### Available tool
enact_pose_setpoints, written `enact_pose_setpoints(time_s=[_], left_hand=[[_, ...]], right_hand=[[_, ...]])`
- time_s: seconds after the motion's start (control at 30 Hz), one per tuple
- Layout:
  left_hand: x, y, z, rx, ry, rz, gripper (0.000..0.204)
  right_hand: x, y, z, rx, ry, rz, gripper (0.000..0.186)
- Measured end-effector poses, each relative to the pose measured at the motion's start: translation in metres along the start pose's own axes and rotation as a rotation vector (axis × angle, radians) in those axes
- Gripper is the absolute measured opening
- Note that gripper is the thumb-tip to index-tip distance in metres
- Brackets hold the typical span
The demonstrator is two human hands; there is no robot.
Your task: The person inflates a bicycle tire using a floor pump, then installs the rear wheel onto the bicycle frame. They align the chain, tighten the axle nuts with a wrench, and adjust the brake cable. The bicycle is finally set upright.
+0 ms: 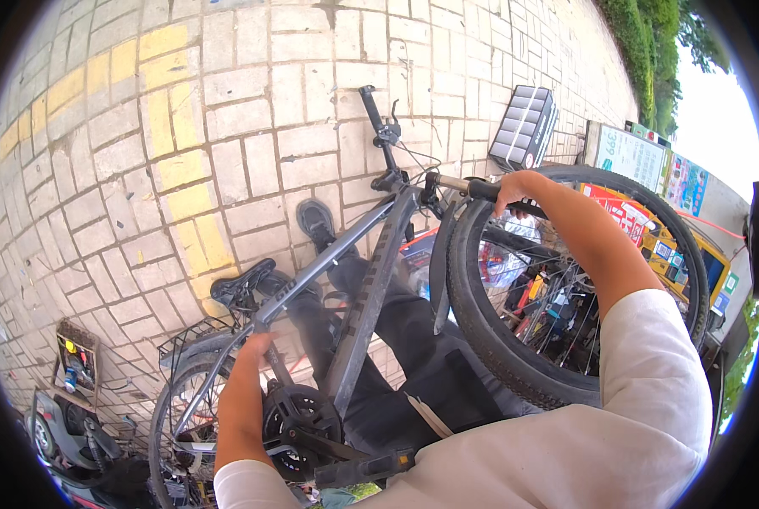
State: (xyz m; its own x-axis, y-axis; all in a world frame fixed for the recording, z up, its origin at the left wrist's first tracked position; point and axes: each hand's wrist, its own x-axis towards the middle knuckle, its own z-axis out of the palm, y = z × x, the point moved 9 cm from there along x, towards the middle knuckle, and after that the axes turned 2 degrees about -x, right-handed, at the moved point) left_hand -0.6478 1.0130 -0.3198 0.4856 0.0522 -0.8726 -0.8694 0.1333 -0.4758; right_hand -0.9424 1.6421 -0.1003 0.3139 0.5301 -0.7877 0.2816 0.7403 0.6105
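Observation:
A grey bicycle (371,297) is tilted in front of me, its saddle (242,284) and handlebar (379,136) pointing away and its crankset (299,433) close to my body. My left hand (256,345) is closed around the frame tube below the saddle; its fingers are partly hidden. On the other side, my right hand (519,193) wraps around the black fork leg beside the large front wheel (468,314). The rear wheel (163,424) stands to the left of my left forearm.
Pale paving bricks with a yellow strip (184,199) cover the ground. A striped box (524,127) sits beyond the front wheel. Signboards (642,165) stand at the right, with tools and parts behind the spokes. At lower left are a tool crate (76,369) and a grey vehicle (61,433).

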Motion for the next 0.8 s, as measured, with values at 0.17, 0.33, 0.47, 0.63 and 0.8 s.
enact_pose_setpoints(time_s=[0.17,0.33,0.47,0.63,0.8], left_hand=[[0.055,-0.020,-0.003,-0.260,-0.092,0.060,0.024],[0.019,-0.015,-0.011,-0.220,-0.033,0.166,0.011],[-0.039,0.006,-0.039,-0.227,0.030,0.325,0.010],[-0.180,0.055,-0.088,-0.281,0.162,0.597,0.011],[-0.383,0.125,-0.098,-0.351,0.255,0.972,0.010]], right_hand=[[-0.002,-0.009,0.000,-0.046,0.073,-0.014,0.025],[-0.031,-0.004,0.010,-0.091,0.202,-0.124,0.015],[-0.087,0.014,0.012,-0.102,0.312,-0.199,0.016],[-0.218,0.028,-0.030,0.036,0.593,-0.393,0.020],[-0.312,0.085,-0.078,0.320,0.921,-0.582,0.025]])
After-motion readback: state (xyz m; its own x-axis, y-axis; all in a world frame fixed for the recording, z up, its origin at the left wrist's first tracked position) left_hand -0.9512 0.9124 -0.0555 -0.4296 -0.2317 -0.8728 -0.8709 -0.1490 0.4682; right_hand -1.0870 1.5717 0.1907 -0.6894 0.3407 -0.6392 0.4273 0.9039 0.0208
